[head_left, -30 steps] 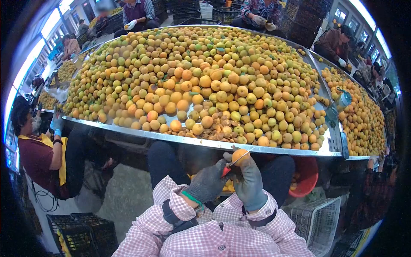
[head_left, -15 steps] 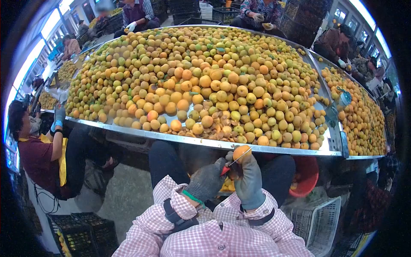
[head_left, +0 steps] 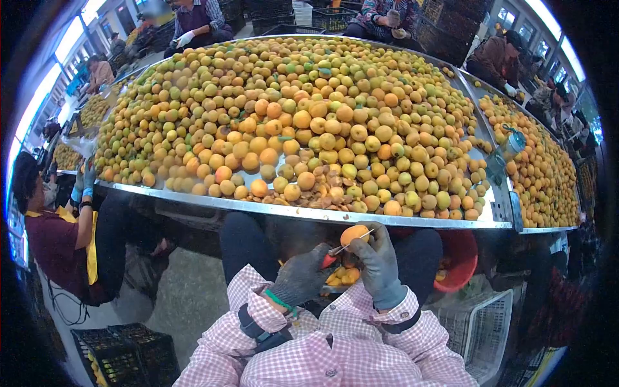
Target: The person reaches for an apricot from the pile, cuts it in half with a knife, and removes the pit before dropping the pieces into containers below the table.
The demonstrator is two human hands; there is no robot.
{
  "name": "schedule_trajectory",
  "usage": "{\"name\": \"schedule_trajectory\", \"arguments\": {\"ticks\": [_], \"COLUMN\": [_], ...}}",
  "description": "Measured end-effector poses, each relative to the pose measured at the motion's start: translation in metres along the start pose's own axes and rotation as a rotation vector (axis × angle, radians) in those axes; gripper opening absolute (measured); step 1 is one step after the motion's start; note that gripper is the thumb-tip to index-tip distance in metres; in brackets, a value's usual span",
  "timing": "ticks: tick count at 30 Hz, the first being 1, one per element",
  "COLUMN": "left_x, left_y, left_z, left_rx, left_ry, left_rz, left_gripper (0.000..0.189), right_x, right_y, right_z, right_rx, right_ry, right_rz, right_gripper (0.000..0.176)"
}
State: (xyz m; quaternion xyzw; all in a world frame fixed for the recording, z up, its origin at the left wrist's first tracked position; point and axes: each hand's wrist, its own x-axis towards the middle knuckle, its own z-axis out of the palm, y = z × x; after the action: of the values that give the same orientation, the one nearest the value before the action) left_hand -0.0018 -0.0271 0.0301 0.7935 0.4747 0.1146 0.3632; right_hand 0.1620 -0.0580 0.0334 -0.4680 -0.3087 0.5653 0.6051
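Note:
My left hand (head_left: pixel 300 276), in a dark grey knit glove with a green cuff, is closed around the red handle of a small knife (head_left: pixel 330 259). Its thin blade lies across an orange-yellow apricot (head_left: pixel 354 235). Gloved too, my right hand (head_left: pixel 379 264) grips that apricot between thumb and fingers, just off the metal table's front edge. Below both hands, between my knees, are cut apricot pieces (head_left: pixel 343 277); what holds them is mostly hidden.
Apricots (head_left: pixel 277 129) are heaped on the metal-edged table (head_left: pixel 296 211). A red bucket (head_left: pixel 459 261) and a grey-white crate (head_left: pixel 490 332) stand at my right, black crates (head_left: pixel 129 355) at lower left. A bottle (head_left: pixel 512 145) lies at the right divider. Co-workers sit around.
Both hands have come slightly down and towards me. The apricot has turned against the blade, and more of the cut pieces below shows. The view has shifted a little.

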Motion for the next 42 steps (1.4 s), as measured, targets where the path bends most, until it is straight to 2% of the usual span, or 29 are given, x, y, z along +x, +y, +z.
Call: {"name": "schedule_trajectory", "arguments": {"ticks": [3, 4, 5, 6, 7, 9, 10, 11, 12, 14, 15, 16, 18, 19, 22, 23, 25, 26, 27, 28, 30, 34, 35, 36, 37, 38, 39, 40, 42], "left_x": [-0.004, -0.004, -0.004, -0.005, -0.007, -0.005, -0.003, -0.001, -0.001, 0.001, 0.002, 0.002, 0.004, 0.004, 0.001, 0.0, -0.003, -0.003, -0.006, -0.01, -0.016, -0.014, -0.013, -0.011, -0.009, -0.009, -0.007, -0.006, -0.003], "left_y": [0.0, -0.004, -0.008, -0.005, 0.001, 0.01, 0.014, 0.016, 0.015, 0.014, 0.014, 0.014, 0.015, 0.012, 0.002, 0.002, 0.003, 0.005, 0.007, 0.009, 0.013, 0.004, 0.004, 0.005, 0.008, 0.012, 0.014, 0.016, 0.019], "left_z": [-0.005, -0.006, -0.007, -0.012, -0.023, -0.034, -0.036, -0.037, -0.038, -0.037, -0.037, -0.035, -0.033, -0.031, -0.02, -0.017, -0.011, -0.008, -0.006, -0.004, -0.003, -0.01, -0.016, -0.023, -0.033, -0.038, -0.042, -0.045, -0.044], "left_rx": [-0.038, -0.159, -0.28, -0.281, -0.307, -0.335, -0.327, -0.319, -0.319, -0.206, -0.151, -0.152, -0.035, -0.035, 0.082, -0.013, -0.111, -0.295, -0.478, -0.476, -0.62, -0.668, -0.443, -0.219, 0.005, 0.002, 0.069, 0.136, 0.136], "left_ry": [0.029, 0.17, 0.31, 0.306, 0.257, 0.208, 0.152, 0.095, 0.093, -0.016, -0.073, -0.079, -0.141, -0.142, -0.151, -0.097, -0.046, -0.01, 0.026, 0.024, 0.049, -0.042, -0.029, -0.019, -0.04, -0.044, -0.048, -0.053, -0.073], "left_rz": [0.028, 0.114, 0.199, 0.199, 0.188, 0.172, 0.233, 0.295, 0.294, 0.347, 0.372, 0.372, 0.481, 0.48, 0.55, 0.557, 0.565, 0.524, 0.477, 0.478, 0.34, 0.26, 0.39, 0.513, 0.601, 0.602, 0.652, 0.698, 0.691], "left_gripper": [0.036, 0.036, 0.036, 0.036, 0.038, 0.039, 0.045, 0.051, 0.051, 0.065, 0.071, 0.071, 0.069, 0.069, 0.065, 0.062, 0.06, 0.057, 0.055, 0.055, 0.052, 0.057, 0.059, 0.062, 0.067, 0.067, 0.067, 0.067, 0.067], "right_x": [-0.003, -0.002, 0.0, 0.004, 0.007, -0.004, -0.009, -0.009, -0.014, -0.025, -0.021, -0.024, -0.027, -0.028, -0.028, -0.029, -0.029, -0.028, -0.027, -0.028, -0.032, -0.029, -0.029, -0.029, -0.03, -0.032, -0.03, -0.03, -0.031], "right_y": [-0.012, -0.009, -0.003, 0.005, 0.017, 0.011, 0.007, 0.005, 0.007, 0.011, 0.006, 0.008, 0.011, 0.011, 0.012, 0.019, 0.04, 0.034, 0.023, 0.015, 0.01, 0.021, 0.025, 0.029, 0.034, 0.033, 0.027, 0.019, 0.0], "right_z": [0.003, -0.002, -0.014, -0.026, -0.04, -0.022, -0.01, -0.001, 0.002, 0.004, 0.003, 0.003, 0.003, 0.003, -0.002, -0.003, -0.004, 0.0, 0.007, 0.012, 0.019, 0.015, 0.008, 0.005, 0.001, -0.001, -0.004, -0.002, 0.008], "right_rx": [-0.113, -0.111, 0.086, 0.282, 0.524, 0.489, 0.451, 0.633, 0.634, 0.366, 0.572, 0.575, 0.225, 0.225, -0.803, -0.8, -0.505, -0.507, -0.526, -0.541, -0.539, -0.682, -0.64, -0.64, -0.37, -0.095, -0.261, -0.261, -0.652], "right_ry": [0.053, 0.059, 0.046, 0.031, -0.13, -0.172, -0.218, -0.058, -0.057, -0.129, -0.197, -0.191, -0.116, -0.115, -0.281, -0.278, -0.071, -0.07, -0.053, -0.033, -0.011, -0.052, -0.113, -0.113, -0.233, -0.344, -0.395, -0.392, -0.311], "right_rz": [0.06, 0.061, 0.159, 0.256, 0.372, 0.348, 0.32, 0.551, 0.551, 0.394, 0.542, 0.543, 0.483, 0.483, -0.039, -0.036, -0.2, -0.202, -0.314, -0.427, -0.414, -0.463, -0.14, -0.14, -0.011, 0.113, 0.081, 0.079, -0.388], "right_gripper": [0.035, 0.035, 0.034, 0.035, 0.038, 0.037, 0.036, 0.036, 0.036, 0.036, 0.031, 0.031, 0.029, 0.029, 0.017, 0.017, 0.014, 0.014, 0.015, 0.015, 0.014, 0.014, 0.012, 0.012, 0.011, 0.01, 0.014, 0.014, 0.025]}}
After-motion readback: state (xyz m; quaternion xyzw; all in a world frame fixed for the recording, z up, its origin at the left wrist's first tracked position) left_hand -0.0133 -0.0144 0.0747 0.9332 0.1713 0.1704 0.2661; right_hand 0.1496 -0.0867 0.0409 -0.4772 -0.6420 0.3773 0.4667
